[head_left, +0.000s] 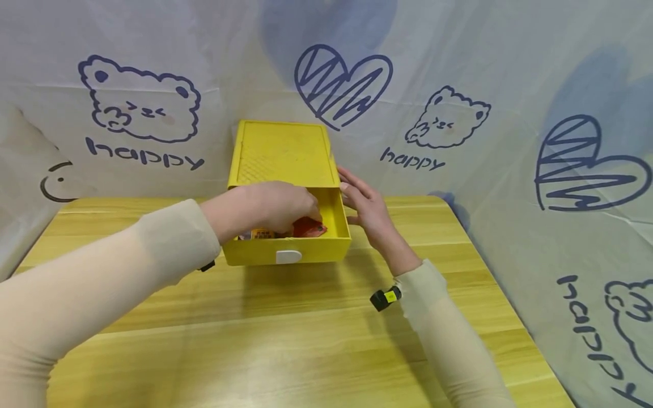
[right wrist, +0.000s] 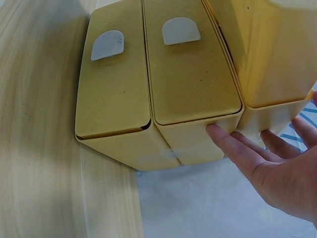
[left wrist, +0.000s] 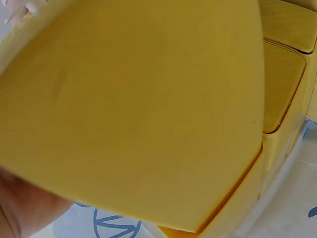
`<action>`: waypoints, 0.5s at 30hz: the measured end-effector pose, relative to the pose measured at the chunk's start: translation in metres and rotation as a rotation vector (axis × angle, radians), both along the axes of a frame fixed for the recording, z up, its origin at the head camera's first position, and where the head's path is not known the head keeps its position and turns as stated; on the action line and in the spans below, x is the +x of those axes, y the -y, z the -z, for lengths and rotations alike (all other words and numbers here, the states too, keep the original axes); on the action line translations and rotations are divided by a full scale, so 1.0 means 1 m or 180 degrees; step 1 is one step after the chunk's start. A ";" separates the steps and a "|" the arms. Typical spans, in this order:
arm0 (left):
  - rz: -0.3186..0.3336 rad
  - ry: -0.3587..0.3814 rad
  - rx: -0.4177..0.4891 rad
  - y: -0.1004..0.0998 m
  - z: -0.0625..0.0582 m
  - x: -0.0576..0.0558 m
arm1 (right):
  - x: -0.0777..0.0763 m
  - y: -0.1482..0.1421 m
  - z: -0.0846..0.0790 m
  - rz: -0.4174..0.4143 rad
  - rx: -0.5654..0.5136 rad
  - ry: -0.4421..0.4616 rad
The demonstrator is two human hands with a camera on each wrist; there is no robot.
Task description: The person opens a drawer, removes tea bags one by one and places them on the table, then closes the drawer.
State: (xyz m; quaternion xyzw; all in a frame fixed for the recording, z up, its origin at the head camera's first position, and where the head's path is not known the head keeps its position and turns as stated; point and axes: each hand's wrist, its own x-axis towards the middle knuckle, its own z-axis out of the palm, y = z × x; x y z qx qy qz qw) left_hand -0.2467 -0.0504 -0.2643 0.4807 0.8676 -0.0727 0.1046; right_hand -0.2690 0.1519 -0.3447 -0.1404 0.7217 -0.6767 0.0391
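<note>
A yellow drawer cabinet stands at the back of the table with its top drawer pulled out. My left hand reaches down into that drawer, fingers curled at a shiny red packet. Its fingertips are hidden behind the hand. In the left wrist view the drawer's outer wall covers most of the picture, and part of the left hand shows at its edge. My right hand rests against the cabinet's right side, fingers spread and mostly straight.
Beside the red packet lies an item with an orange printed label. Two closed drawers with white tab handles sit below the open one. A white printed cloth hangs behind the wooden table.
</note>
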 end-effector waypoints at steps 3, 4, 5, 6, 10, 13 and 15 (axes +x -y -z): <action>0.0073 -0.0102 0.0042 0.001 0.001 0.000 | 0.000 0.000 0.000 0.0014 0.0005 0.0008; 0.0093 -0.0137 0.0047 0.001 0.002 0.000 | 0.000 0.000 0.000 0.0017 0.0007 0.0009; 0.0120 -0.0173 0.0061 0.001 0.002 0.000 | 0.000 0.000 0.000 0.0021 0.0005 0.0012; 0.0145 -0.0206 0.0079 0.002 0.002 0.000 | 0.000 0.000 0.000 0.0023 0.0005 0.0015; 0.0170 -0.0318 0.0128 0.002 0.003 0.001 | 0.000 0.000 -0.001 0.0035 0.0007 0.0020; 0.0171 -0.0357 0.0167 0.003 0.004 0.001 | 0.000 0.000 -0.002 0.0034 0.0015 0.0027; 0.0196 -0.0388 0.0187 0.003 0.004 0.001 | 0.001 0.001 -0.002 0.0028 0.0022 0.0029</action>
